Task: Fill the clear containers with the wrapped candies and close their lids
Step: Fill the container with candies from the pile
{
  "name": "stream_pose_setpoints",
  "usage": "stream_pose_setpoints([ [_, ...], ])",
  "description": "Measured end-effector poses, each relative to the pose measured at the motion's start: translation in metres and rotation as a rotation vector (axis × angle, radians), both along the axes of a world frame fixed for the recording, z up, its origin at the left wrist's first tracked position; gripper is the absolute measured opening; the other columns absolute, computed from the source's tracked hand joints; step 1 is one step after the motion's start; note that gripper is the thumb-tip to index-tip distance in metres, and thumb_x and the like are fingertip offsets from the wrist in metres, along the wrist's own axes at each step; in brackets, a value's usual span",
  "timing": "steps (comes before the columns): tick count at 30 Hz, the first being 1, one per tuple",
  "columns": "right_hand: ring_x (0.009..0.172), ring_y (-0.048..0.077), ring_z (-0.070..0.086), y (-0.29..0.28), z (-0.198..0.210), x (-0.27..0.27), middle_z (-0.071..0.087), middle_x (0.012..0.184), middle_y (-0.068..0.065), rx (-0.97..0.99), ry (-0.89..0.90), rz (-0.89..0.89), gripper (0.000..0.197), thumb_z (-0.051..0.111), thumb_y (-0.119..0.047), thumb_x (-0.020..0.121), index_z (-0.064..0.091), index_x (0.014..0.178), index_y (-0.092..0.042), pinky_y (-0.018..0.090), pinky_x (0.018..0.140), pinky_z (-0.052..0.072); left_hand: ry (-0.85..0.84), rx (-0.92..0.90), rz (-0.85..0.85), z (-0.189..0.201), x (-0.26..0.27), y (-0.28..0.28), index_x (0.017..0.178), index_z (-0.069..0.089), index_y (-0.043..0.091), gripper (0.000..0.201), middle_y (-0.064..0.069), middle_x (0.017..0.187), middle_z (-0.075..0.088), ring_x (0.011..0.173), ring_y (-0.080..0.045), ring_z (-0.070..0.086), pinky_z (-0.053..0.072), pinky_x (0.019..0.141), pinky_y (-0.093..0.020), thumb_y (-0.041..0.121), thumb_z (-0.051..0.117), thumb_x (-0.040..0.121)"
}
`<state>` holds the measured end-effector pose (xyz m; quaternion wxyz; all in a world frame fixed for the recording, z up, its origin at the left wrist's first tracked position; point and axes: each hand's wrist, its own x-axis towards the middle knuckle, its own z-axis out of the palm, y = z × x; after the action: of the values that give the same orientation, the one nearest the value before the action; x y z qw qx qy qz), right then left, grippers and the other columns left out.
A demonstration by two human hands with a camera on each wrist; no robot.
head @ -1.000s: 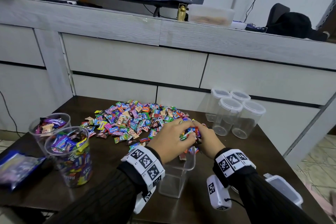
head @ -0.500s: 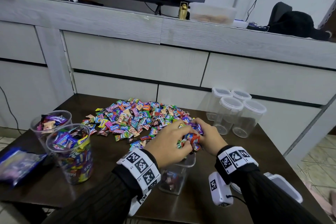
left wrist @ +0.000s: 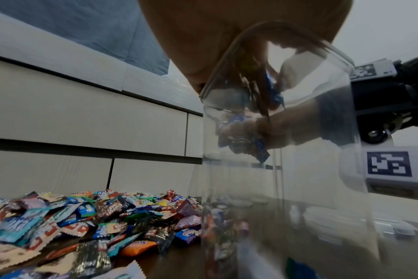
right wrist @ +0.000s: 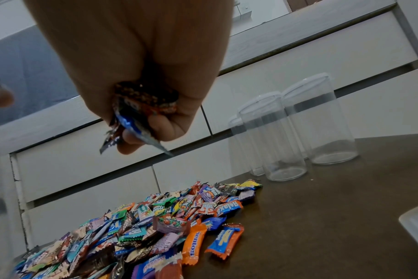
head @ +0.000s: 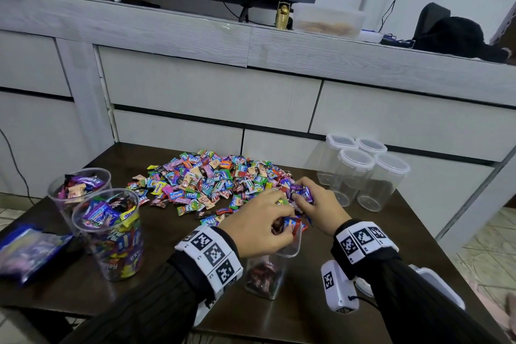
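A heap of wrapped candies (head: 212, 179) (right wrist: 170, 226) (left wrist: 84, 217) covers the middle of the dark table (head: 321, 310). In front of it stands an open clear square container (head: 268, 274) (left wrist: 286, 151) with a few candies at its bottom. My left hand (head: 259, 226) hovers over its mouth, its curled fingers holding a bunch of candies (head: 290, 225). My right hand (head: 315, 204) (right wrist: 141, 75) is just beyond the container's rim and grips a handful of candies (right wrist: 141, 111).
Two full round clear containers (head: 111, 234) without lids stand at the left, beside a blue candy bag (head: 28, 251). Several empty lidded containers (head: 360, 176) (right wrist: 298, 128) stand at the back right. A white lid (head: 441, 285) lies near my right forearm. Grey drawers (head: 209, 98) rise behind.
Both hands have drawn back from the heap with candies to the square container's mouth. Candies now lie at its bottom, where there were none a second ago.
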<state>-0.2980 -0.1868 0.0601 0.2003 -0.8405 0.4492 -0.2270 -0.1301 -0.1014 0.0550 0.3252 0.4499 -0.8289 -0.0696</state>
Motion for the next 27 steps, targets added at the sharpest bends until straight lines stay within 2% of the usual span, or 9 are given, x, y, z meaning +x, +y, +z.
stream_pose_setpoints([
  [2,0.089,0.021,0.059,-0.001,0.0,0.0,0.066,0.098,0.004,-0.009,0.001,-0.002,0.016,0.051,-0.02,0.096,0.053,0.111,-0.013,0.036,0.087,0.041,0.04,0.016,-0.025,-0.001,0.0,0.001,0.101,0.069,0.008,0.02,-0.003,0.103,0.057,0.102,-0.011,0.046,0.036,0.09,-0.021,0.021,0.062,0.087],
  [5,0.082,0.019,0.058,-0.001,-0.002,-0.001,0.066,0.093,0.005,-0.005,-0.01,-0.012,0.016,0.052,-0.021,0.095,0.053,0.11,-0.015,0.028,0.075,0.038,0.103,0.043,-0.058,0.0,0.0,0.002,0.098,0.071,0.009,0.018,-0.001,0.102,0.061,0.1,-0.01,0.053,0.042,0.093,-0.026,0.02,0.067,0.084],
  [10,0.081,0.017,0.056,-0.002,-0.003,-0.001,0.062,0.088,-0.002,-0.023,-0.031,0.006,0.014,0.052,-0.019,0.095,0.054,0.108,-0.014,0.026,0.075,0.035,0.195,0.06,-0.113,0.002,0.001,0.003,0.103,0.066,0.015,0.026,0.006,0.102,0.058,0.096,-0.002,0.055,0.044,0.089,-0.018,0.013,0.069,0.077],
  [15,0.084,0.029,0.062,-0.003,-0.001,-0.002,0.068,0.09,0.013,0.0,0.003,-0.008,0.019,0.051,-0.022,0.096,0.053,0.113,-0.016,0.036,0.08,0.046,0.281,0.085,-0.134,-0.005,0.005,0.003,0.123,0.06,0.018,0.042,0.008,0.129,0.059,0.121,0.003,0.052,0.042,0.104,-0.021,0.013,0.069,0.082],
  [18,0.078,0.019,0.063,-0.005,0.001,-0.004,0.068,0.087,0.004,-0.033,-0.021,-0.01,0.017,0.053,-0.024,0.095,0.054,0.111,-0.017,0.028,0.068,0.043,0.392,0.134,-0.105,-0.008,0.006,0.005,0.132,0.053,0.033,0.052,0.017,0.139,0.052,0.13,0.004,0.046,0.039,0.108,-0.021,0.033,0.071,0.083],
  [20,0.069,0.001,0.059,-0.007,0.004,-0.005,0.063,0.079,-0.007,-0.064,-0.056,-0.019,0.014,0.053,-0.024,0.095,0.054,0.108,-0.017,0.015,0.06,0.038,0.412,0.19,-0.06,-0.008,0.011,0.005,0.133,0.045,0.045,0.068,0.02,0.145,0.045,0.134,0.005,0.04,0.035,0.109,-0.022,0.055,0.074,0.072],
  [22,0.062,-0.008,0.057,-0.007,0.011,-0.005,0.06,0.073,-0.014,-0.089,-0.111,-0.018,0.009,0.053,-0.023,0.095,0.053,0.103,-0.019,0.006,0.054,0.038,0.376,0.288,-0.045,-0.01,0.019,0.004,0.136,0.038,0.049,0.089,0.017,0.149,0.04,0.137,0.0,0.037,0.034,0.113,-0.031,0.063,0.079,0.058],
  [24,0.061,-0.002,0.059,-0.005,0.019,-0.003,0.063,0.072,-0.009,-0.119,-0.178,-0.014,0.005,0.053,-0.024,0.095,0.052,0.1,-0.021,0.007,0.053,0.04,0.29,0.362,-0.035,-0.012,0.026,0.003,0.137,0.029,0.052,0.103,0.017,0.149,0.037,0.137,0.0,0.036,0.032,0.115,-0.038,0.06,0.085,0.051],
  [27,0.067,0.011,0.064,0.002,0.03,0.004,0.066,0.077,0.001,-0.1,-0.303,0.011,0.005,0.052,-0.025,0.096,0.05,0.099,-0.022,0.02,0.056,0.049,0.24,0.463,-0.029,-0.015,0.034,0.001,0.141,0.024,0.049,0.114,0.018,0.142,0.047,0.127,0.004,0.047,0.038,0.112,-0.039,0.054,0.091,0.048],
])
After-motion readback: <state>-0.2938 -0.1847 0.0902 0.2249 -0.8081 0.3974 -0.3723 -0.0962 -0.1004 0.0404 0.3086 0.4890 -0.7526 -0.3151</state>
